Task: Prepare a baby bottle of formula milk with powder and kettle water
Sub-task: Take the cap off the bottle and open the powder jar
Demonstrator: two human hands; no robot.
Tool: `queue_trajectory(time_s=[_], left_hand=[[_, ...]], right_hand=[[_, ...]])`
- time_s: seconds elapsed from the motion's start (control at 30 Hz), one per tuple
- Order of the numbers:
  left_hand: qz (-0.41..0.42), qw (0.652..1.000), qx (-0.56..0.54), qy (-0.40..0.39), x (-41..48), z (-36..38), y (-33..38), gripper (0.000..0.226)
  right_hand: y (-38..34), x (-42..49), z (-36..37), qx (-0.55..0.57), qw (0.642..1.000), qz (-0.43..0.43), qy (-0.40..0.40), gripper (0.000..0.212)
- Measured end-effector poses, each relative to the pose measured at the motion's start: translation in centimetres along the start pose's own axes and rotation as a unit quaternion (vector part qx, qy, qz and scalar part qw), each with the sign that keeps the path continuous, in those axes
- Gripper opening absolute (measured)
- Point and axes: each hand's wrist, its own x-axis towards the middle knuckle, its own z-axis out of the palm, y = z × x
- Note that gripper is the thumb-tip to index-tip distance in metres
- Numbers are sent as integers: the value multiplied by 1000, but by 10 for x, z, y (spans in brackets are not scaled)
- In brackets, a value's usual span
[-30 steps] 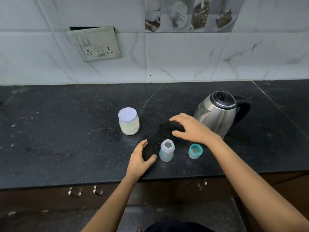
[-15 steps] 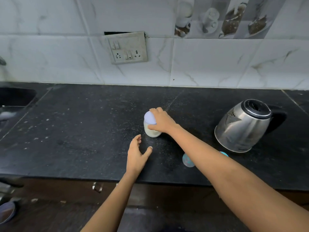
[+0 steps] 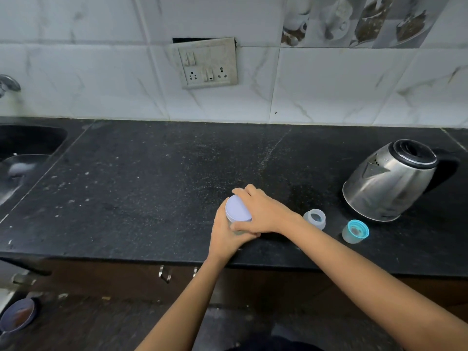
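My left hand [image 3: 224, 238] wraps around the body of the powder jar [image 3: 237, 208]. My right hand [image 3: 266, 214] curls over its pale top from the right, fingers on the rim. The jar stands on the black surface [image 3: 152, 186], close to the front edge that runs just under my wrists. Just right of my right wrist stands the open baby bottle [image 3: 314, 218], then the teal-ringed cap [image 3: 355, 231]. The steel kettle [image 3: 390, 181] is farther right and back, well apart from my hands. Left of my hands a wide stretch of speckled surface runs to the sink [image 3: 27, 148]. Beyond them it reaches the tiled wall [image 3: 329, 92], where a socket plate [image 3: 207, 63] hangs tilted. Cupboard handles [image 3: 165, 273] show below the edge.
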Motion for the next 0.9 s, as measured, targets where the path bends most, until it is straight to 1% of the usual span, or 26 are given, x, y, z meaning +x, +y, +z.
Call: queue_trajectory(time_s=[0.07,0.1,0.17,0.2,0.33,0.4,0.47,0.53,0.6,0.77,0.9], left_hand=[[-8,1000,-9,9,0,0,4,91],[-12,1000,-10,13,1,1,4,89],[-13,1000,-11,10,3,-1,2,86],[-14,1000,-4,2,4,-3,2,84],[-28,999,14,-28,15,-10,-4,85],[-37,999,15,-28,17,-10,-6,84],[-45,999,11,-24,17,-9,-4,83],[-49,999,0,-20,16,-8,-2,83],[-53,998,-12,-16,16,-7,-3,84],[-66,997,-28,-19,15,-8,0,80],[-67,997,-28,-31,16,-11,2,78]], right_hand=[[-12,2,4,-89,995,33,24,94],[-18,4,6,-125,990,58,31,91],[-26,10,6,-166,981,92,28,79],[-27,14,6,-181,979,89,24,73],[-22,20,1,-203,978,31,16,55],[-19,22,-1,-210,978,6,21,51],[-16,25,-3,-221,975,-29,25,55],[-11,26,-5,-229,970,-68,30,62],[-5,28,-6,-232,968,-95,28,65],[1,32,-7,-236,963,-127,29,66],[2,33,-8,-233,962,-142,28,61]])
